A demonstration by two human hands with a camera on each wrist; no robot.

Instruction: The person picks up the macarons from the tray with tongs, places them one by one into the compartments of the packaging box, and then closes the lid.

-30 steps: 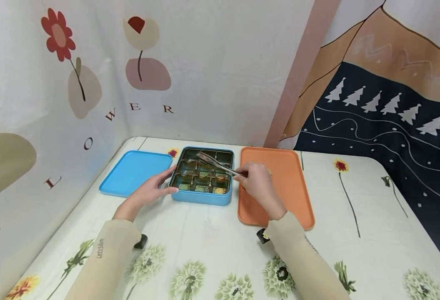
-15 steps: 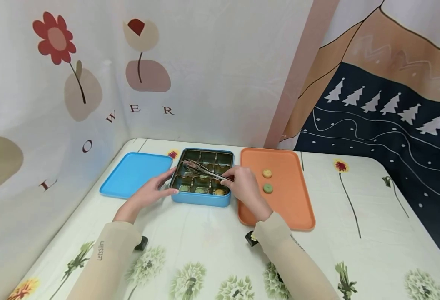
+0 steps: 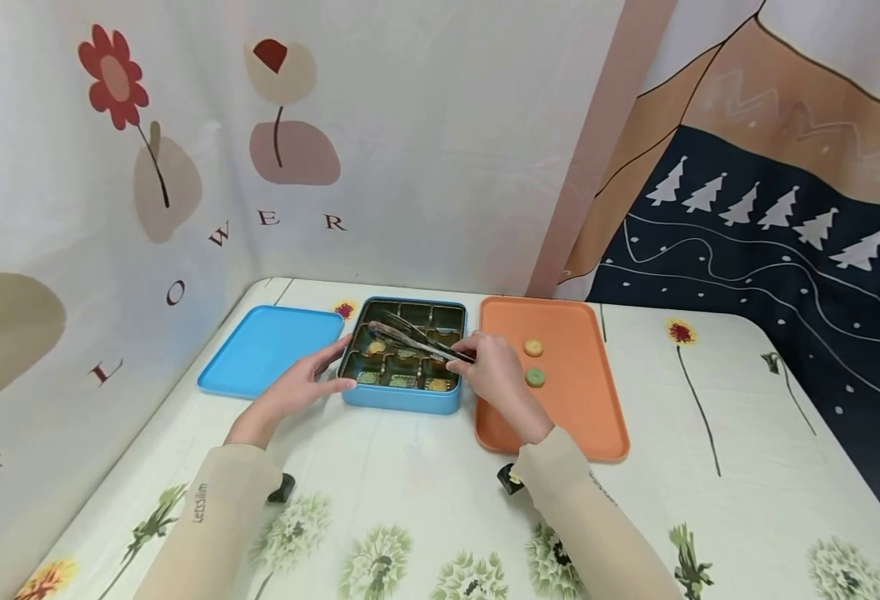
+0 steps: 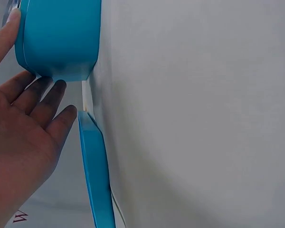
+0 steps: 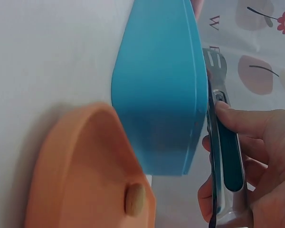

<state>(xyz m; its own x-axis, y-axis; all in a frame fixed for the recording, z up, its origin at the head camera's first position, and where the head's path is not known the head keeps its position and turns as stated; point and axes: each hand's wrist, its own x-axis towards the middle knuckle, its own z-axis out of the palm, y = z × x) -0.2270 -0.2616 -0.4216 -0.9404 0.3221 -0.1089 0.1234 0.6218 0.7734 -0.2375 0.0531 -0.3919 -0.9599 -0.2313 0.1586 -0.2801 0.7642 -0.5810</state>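
A blue box [image 3: 402, 402] with a dark divided insert stands at the middle of the table. My left hand [image 3: 295, 385] rests at its left front corner, thumb at the rim and fairly straight fingers touching the side. My right hand [image 3: 497, 372] holds metal tongs [image 3: 412, 337] over the box; their two arms are spread apart at the tips. In the right wrist view, the thumb presses the tongs' green handle inlay [image 5: 230, 156]. A yellow cookie [image 3: 376, 347] lies in the left middle compartment, just below the tips. Other front and middle compartments hold green and yellow cookies.
Right of the box lies an orange tray [image 3: 575, 417] bearing a yellow cookie [image 3: 533, 347] and a green cookie [image 3: 535, 377]. A blue lid [image 3: 267, 346] lies flat to the left. A patterned curtain [image 3: 440, 167] hangs behind the table.
My right hand has carried the tongs leftward from the tray side to over the box. Their tips have spread and risen, and a yellow cookie now shows in the left middle compartment.
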